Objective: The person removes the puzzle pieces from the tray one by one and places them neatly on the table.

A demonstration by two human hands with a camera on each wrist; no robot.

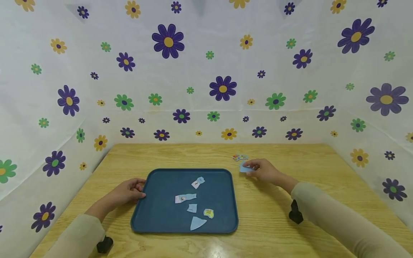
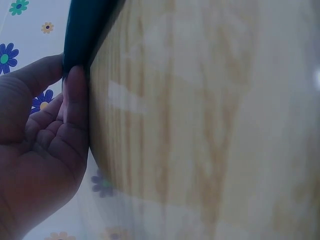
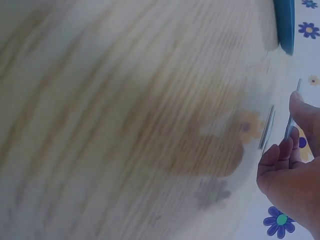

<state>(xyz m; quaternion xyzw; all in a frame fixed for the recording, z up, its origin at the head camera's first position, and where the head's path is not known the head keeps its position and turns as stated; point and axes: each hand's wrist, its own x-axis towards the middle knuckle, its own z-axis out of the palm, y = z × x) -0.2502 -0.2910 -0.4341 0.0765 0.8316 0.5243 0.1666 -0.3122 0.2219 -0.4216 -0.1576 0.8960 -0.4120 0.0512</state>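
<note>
My left hand (image 1: 127,192) pinches the left rim of a dark blue tray (image 1: 158,215); the left wrist view shows its thumb and fingers at the edge of the tray (image 2: 87,30). Beyond the tray's right side, my right hand (image 1: 264,171) holds a flat light blue piece (image 1: 244,168) between thumb and fingers. That thin piece (image 3: 289,125) appears edge-on in the right wrist view. On the tray lie a pink-and-blue piece (image 1: 198,182), a longer pink-and-blue strip (image 1: 187,197), a small blue piece (image 1: 192,208), a yellow piece (image 1: 208,213) and a blue triangular piece (image 1: 197,223).
A multicoloured piece (image 1: 240,157) lies on the wooden table (image 1: 284,222) just behind my right hand. White cloth (image 1: 193,68) printed with flowers rises along the back and both sides of the table.
</note>
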